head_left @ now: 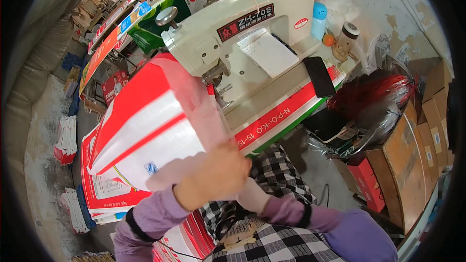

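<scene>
Where the two purple sleeves come together, before a cream sewing machine [286, 0], the person has both hands on or near a red and white sack [150, 138]. This sack lies slantwise at the left of the machine, its upper right part close beside the sewing head, and its pale pinkish edge runs down toward the hands. The left hand [213, 172] has its fingers curled, closed on the lower end of this edge, although it is a little blurred. The right hand [253, 196] is just behind it, partly covered; whether its fingers are pinching something, I cannot tell. Under the sack lies a pile of printed sacks [119, 195]. A paper pad [269, 53] rests on the machine bed, and a black phone [319, 76] lies near the bed's right end. Farther back stand a blue bottle [318, 22] and a lidded jar [345, 42], with a small orange ball [328, 40] between them.
</scene>
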Available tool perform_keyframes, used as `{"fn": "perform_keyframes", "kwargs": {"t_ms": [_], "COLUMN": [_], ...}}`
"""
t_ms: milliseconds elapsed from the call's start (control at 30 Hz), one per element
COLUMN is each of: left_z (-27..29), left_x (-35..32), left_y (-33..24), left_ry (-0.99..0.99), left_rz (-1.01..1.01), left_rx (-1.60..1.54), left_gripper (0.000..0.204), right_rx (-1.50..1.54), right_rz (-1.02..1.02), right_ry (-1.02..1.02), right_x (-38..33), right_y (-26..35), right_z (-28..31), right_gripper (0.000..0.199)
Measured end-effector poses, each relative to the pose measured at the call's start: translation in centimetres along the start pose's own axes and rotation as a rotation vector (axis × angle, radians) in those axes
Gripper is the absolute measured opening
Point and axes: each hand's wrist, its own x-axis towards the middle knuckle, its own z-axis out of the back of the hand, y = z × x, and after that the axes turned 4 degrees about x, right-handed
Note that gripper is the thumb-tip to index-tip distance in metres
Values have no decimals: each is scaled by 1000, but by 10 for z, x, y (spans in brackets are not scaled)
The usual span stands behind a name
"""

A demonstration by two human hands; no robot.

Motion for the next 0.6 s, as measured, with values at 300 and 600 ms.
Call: {"fn": "perform_keyframes", "kwargs": {"t_ms": [300, 600], "left_z": [-16, 67], "left_x": [-25, -5], "left_y": [-53, 204], "left_ry": [697, 493], "left_rz": [-215, 180], "left_rx": [-349, 1], "left_gripper": [20, 35], "right_rx": [-169, -430], "right_rz": [-311, -144], "right_ry": [-8, -122], "right_x": [15, 65], "right_y": [59, 53], "right_z": [51, 60], "right_gripper": [71, 59]}}
